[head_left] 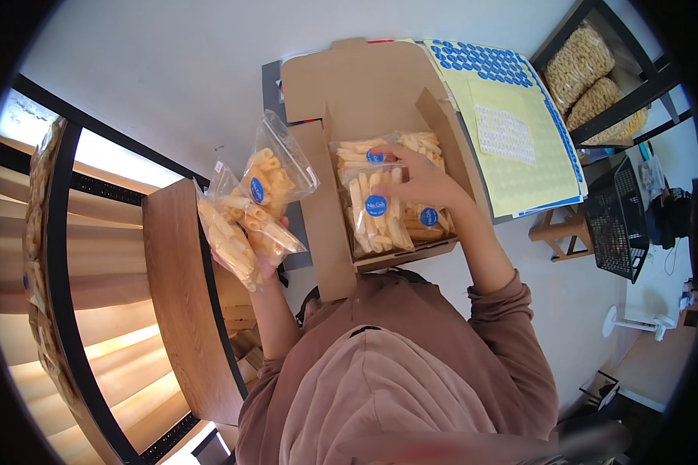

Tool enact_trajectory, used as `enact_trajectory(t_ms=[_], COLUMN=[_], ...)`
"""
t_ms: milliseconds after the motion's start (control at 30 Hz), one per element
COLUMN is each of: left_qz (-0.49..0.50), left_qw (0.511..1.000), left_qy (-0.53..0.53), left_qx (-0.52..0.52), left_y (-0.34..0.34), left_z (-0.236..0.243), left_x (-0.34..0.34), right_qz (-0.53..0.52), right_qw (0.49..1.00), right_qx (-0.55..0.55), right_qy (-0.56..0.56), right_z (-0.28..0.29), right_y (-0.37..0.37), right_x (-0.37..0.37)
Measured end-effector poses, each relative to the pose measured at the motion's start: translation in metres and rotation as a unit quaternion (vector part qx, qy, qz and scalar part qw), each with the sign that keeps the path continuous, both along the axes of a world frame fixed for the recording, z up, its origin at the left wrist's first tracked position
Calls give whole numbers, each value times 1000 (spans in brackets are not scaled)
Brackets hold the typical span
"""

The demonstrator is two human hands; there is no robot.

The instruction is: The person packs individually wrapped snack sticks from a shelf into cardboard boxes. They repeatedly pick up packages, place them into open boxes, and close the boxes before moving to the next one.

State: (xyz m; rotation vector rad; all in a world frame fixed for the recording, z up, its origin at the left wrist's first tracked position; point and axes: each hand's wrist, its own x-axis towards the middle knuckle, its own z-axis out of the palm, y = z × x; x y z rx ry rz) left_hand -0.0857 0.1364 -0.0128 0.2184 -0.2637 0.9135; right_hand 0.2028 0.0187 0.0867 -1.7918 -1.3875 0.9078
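Observation:
My left hand [266,267], partly hidden behind clear bags of pale stick snacks [275,177] with round blue labels, holds several of them up left of an open cardboard box [318,198]. More such bags [434,225] lie inside the box. My right hand [426,178] reaches into it, fingers curved and gripping the front labelled bag [376,229] near its top.
Yellow and white sticker sheets [500,178] lie right of the box. A dark shelf rack [585,136] holds big snack sacks. A wooden board [171,302] and curtain are at left. A stool [554,232], black crate [613,225] and white fan [640,325] stand at right.

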Motion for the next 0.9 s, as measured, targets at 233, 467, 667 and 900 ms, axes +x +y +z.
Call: enact_trajectory(t_ms=[233, 467, 667, 900], left_qz=[-11, -24, -14, 74], left_qw=[999, 997, 998, 982], left_qy=[16, 14, 57, 176], left_qx=[-41, -73, -34, 3], left_y=[2, 3, 7, 9], left_z=[-2, -7, -11, -17], left_x=[2, 14, 14, 16], right_qz=[-322, -382, -338, -152], right_qw=[919, 898, 913, 911], right_qx=[173, -55, -88, 106], right_qy=[145, -214, -210, -369], right_z=[10, 15, 35, -14], right_y=[-39, -71, -76, -47], right_x=[39, -13, -25, 3])
